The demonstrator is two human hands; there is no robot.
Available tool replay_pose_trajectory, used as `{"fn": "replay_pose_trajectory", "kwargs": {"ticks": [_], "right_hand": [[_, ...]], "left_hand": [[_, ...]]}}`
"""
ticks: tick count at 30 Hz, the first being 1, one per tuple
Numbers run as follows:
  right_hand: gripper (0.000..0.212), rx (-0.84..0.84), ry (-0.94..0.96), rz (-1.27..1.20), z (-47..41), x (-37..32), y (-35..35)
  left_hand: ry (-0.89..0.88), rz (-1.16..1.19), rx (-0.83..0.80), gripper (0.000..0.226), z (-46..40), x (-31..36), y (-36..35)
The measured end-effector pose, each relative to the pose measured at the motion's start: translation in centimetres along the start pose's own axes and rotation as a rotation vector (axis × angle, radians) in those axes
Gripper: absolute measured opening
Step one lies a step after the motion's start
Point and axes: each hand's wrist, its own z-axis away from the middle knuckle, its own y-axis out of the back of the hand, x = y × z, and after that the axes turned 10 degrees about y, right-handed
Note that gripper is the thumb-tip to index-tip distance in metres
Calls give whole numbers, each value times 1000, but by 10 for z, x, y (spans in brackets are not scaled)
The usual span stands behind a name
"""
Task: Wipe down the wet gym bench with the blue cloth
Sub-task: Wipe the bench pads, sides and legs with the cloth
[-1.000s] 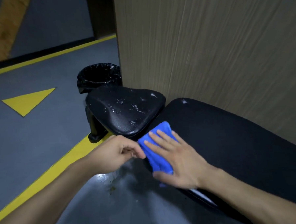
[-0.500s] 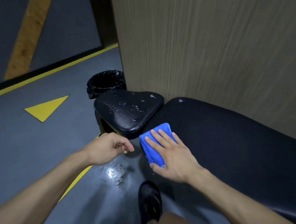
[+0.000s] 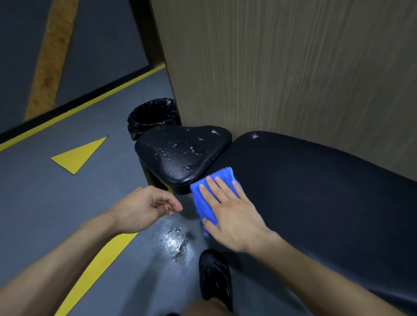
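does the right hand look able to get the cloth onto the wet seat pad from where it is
Probably yes. The right hand presses flat on the cloth at the long pad's near end, right beside the seat pad. Nothing lies between them; the left hand hangs off to the side.

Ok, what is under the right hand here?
The blue cloth, pressed flat on the end of the long bench pad by the right hand. Whether the pad beneath the cloth is wet is hidden.
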Motion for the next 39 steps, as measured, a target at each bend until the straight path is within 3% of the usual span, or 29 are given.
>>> {"fn": "replay_pose_trajectory", "kwargs": {"ticks": [3,6,11,15,17,19,23,26,28,30,32,34,36,39], "right_hand": [[73,26,39,-48,67,18,7],[71,-92,21,-108,70,46,20],[68,9,-316,-69,0,73,17],[69,-26,-50,-92,-6,57,7],[72,-46,-6,-145,-12,83,11],[78,2,-115,-108,-28,129,10],[79,84,-522,-42,-60,200,9],[74,66,-599,-24,-103,201,5],[83,42,-537,-4,-129,181,5],[88,11,-354,7,-132,151,2],[78,0,-184,-76,-111,129,1],[72,-6,-137,-142,-91,143,5],[72,51,-260,-123,-82,184,8],[78,89,-628,-90,-88,234,15]], "left_hand": [[12,-17,-8,32,-2,-2,-1],[0,-40,-31,26,-6,2,-1],[-73,-63,9,28,-17,11,-2],[-155,-18,20,33,-42,12,-1],[-194,-17,-3,36,-57,12,0],[-246,-72,-10,37,-72,8,3],[-336,-20,-10,40,-89,-2,14],[-373,-38,-25,39,-100,-12,24],[-389,-101,-26,39,-109,-17,32],[-403,-130,-24,41,-119,-18,44],[-434,-136,-46,41,-128,-16,55],[-439,-159,-45,40,-135,-14,65],[-441,-187,-48,39,-140,-15,75],[-444,-245,-84,39,-145,-17,90]]}}
